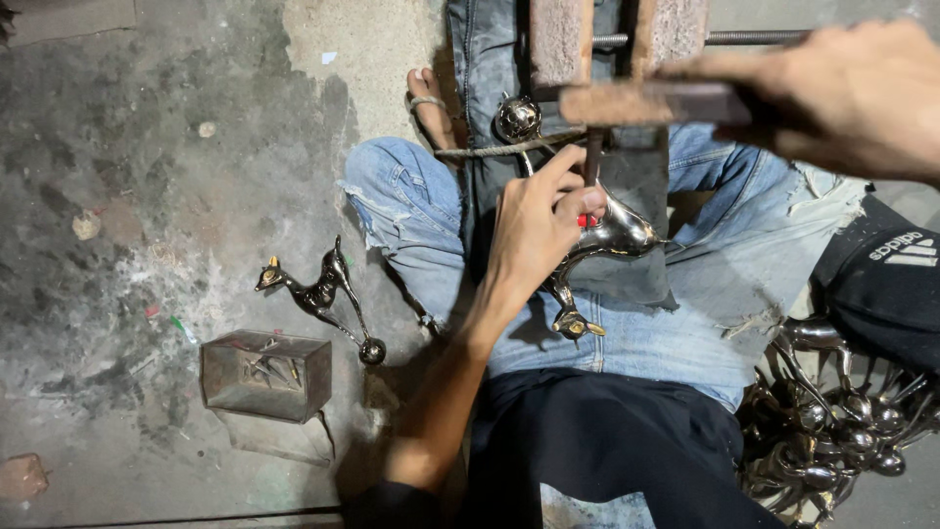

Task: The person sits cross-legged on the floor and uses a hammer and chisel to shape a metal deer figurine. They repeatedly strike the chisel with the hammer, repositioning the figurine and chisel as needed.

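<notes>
Closest to the camera, a dark garment covers the person's middle, and the bare left forearm runs up from it across the lap. Just off to the right, a heap of shiny metal figurines lies crowded against the thigh. On the floor to the left sit a small open metal box with bits inside and, just beyond it, a lone deer-shaped figurine lying on its side on the stained concrete floor. Over the blue jeans, the left hand is clamped around a polished metal deer figurine, fingers curled over its body, its gold-tipped head hanging down toward the lap. Farther up, the right hand grips the dark handle of a flat file laid across just above the figurine, blurred; the two hands stand apart. Beyond that, a wooden clamp block with a threaded rod rises between the knees, a round metal ball beside it, and a bare foot rests on the floor.
</notes>
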### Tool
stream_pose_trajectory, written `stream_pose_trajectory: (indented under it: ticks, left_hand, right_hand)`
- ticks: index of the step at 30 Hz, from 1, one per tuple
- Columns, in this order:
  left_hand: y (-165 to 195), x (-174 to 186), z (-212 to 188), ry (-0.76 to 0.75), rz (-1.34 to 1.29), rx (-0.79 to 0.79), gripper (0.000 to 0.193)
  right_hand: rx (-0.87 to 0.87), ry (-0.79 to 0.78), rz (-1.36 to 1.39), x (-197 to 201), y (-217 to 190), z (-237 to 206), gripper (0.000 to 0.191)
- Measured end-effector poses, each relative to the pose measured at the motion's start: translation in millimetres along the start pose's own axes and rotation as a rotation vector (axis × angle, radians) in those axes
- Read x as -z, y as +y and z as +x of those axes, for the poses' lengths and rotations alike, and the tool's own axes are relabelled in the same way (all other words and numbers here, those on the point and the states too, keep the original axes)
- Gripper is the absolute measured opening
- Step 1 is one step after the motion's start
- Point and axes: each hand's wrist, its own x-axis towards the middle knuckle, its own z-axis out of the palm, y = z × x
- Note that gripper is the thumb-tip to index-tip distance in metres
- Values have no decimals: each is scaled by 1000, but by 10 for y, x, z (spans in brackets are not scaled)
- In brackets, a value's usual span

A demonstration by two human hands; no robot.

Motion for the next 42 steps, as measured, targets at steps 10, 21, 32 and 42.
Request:
stream_pose_trajectory:
  ticks: [10, 21, 32, 42]
  left_hand:
    - [60, -144, -258, 241, 93, -180, 23]
    - [99, -167, -298, 231, -5, -114, 13]
    - [91, -177, -277, 255, -32, -98, 19]
    - [100, -183, -173, 148, -56, -29, 19]
  right_hand:
    - [100, 420, 204, 79, -188, -73, 73]
    - [36, 76, -140, 138, -281, -223, 75]
    - [182, 548, 83, -30, -83, -82, 46]
    - [214, 56, -79, 189, -2, 22, 66]
